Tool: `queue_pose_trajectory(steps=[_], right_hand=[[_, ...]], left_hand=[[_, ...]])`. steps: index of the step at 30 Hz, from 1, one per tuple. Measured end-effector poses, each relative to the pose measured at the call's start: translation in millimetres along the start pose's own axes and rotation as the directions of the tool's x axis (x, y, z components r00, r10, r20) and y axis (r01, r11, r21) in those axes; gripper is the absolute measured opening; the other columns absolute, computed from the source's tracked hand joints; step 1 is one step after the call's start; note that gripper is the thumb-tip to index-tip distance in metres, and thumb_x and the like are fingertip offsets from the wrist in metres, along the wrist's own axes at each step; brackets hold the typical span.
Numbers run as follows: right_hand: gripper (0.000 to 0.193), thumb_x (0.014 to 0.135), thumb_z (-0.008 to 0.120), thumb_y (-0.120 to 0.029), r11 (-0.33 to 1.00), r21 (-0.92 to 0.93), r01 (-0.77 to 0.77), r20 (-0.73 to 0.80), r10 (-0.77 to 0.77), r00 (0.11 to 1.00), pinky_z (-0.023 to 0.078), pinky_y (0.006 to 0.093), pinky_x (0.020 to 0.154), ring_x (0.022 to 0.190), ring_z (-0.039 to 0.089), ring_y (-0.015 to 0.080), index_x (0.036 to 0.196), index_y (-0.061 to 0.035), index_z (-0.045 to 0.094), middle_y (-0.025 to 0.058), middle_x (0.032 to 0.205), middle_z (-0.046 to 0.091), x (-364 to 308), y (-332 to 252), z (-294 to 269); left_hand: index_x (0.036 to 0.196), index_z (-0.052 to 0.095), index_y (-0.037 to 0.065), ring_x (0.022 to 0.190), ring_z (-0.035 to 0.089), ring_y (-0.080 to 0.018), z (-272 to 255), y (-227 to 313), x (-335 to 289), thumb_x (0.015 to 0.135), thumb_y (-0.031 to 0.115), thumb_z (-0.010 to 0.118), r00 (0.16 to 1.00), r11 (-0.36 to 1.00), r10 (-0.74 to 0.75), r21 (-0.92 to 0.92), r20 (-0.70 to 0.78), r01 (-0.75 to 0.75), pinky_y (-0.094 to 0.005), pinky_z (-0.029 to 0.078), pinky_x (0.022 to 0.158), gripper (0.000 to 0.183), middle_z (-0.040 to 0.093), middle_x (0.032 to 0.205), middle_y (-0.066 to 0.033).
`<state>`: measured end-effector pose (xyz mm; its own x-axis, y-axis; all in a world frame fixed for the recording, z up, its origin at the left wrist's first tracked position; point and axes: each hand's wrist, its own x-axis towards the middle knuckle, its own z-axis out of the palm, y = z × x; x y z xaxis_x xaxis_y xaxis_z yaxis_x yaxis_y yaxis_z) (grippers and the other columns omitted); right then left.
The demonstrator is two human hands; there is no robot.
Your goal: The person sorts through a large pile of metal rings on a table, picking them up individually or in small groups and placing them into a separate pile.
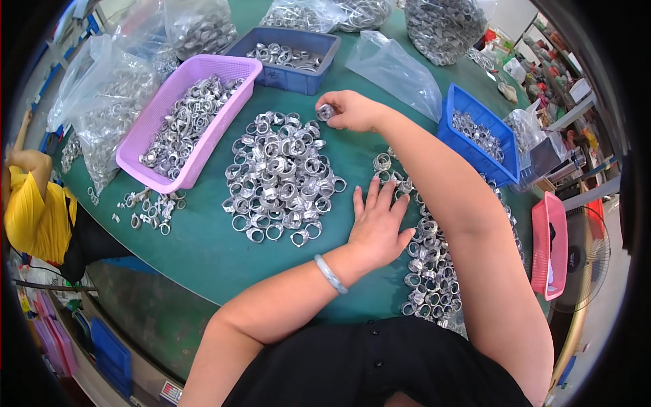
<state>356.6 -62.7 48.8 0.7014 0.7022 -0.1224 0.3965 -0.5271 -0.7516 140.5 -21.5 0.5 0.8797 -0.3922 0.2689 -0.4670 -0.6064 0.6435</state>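
My right hand (352, 112) reaches out over the far side of a heap of silver metal rings (281, 176). Its fingertips close on a silver ring piece (326, 112); whether it is one ring or more I cannot tell. My left hand (380, 227), with a pale bracelet above it, lies palm down on the green table (203, 251), fingers spread. It sits between that heap and a second pile of rings (430, 271), its fingertips by the pile's edge. My right forearm hides part of the second pile.
A pink basket (129, 152), a grey-blue bin (332, 57) and a blue bin (447, 129) hold metal rings. Full plastic bags (112, 108) stand at the back and left. A flat plastic bag (400, 71) lies beyond my right arm. A person in yellow (41, 217) is at left.
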Motion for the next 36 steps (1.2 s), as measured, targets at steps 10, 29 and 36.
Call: queue_pose_trajectory(steps=[10,29,36], right_hand=[[0.033,0.068,0.059,-0.001,0.853,-0.515,0.088,0.281,0.071,0.957,0.049,0.0349,0.079,0.087,0.062,0.0257,0.101,-0.0043,0.064,0.0094,0.100,0.065,-38,-2,-24],[0.035,0.073,0.069,-0.008,0.870,-0.421,0.256,0.133,-0.221,0.966,0.048,0.0374,0.083,0.093,0.059,0.0279,0.107,-0.0065,0.060,0.0112,0.101,0.060,-1,-8,10],[0.031,0.070,0.064,-0.004,0.791,-0.601,0.116,0.315,0.101,0.944,0.049,0.0372,0.079,0.091,0.062,0.0283,0.101,-0.0053,0.062,0.0108,0.097,0.063,-37,-13,-17]], left_hand=[[0.133,0.046,0.006,0.135,0.021,-0.0480,-1,2,1,0.081,0.031,0.068,1.000,1.000,0.005,-0.003,-0.027,-0.005,-0.0651,0.014,0.107,0.062,0.031,0.142,-0.0237],[0.133,0.046,0.007,0.136,0.020,-0.0484,-2,1,1,0.080,0.030,0.068,1.000,1.000,-0.018,0.003,0.008,0.018,-0.0647,0.014,0.107,0.061,0.030,0.143,-0.0225],[0.133,0.046,0.007,0.136,0.020,-0.0479,-1,1,1,0.081,0.031,0.068,1.000,1.000,-0.006,0.006,0.019,0.006,-0.0636,0.013,0.108,0.061,0.030,0.143,-0.0225]])
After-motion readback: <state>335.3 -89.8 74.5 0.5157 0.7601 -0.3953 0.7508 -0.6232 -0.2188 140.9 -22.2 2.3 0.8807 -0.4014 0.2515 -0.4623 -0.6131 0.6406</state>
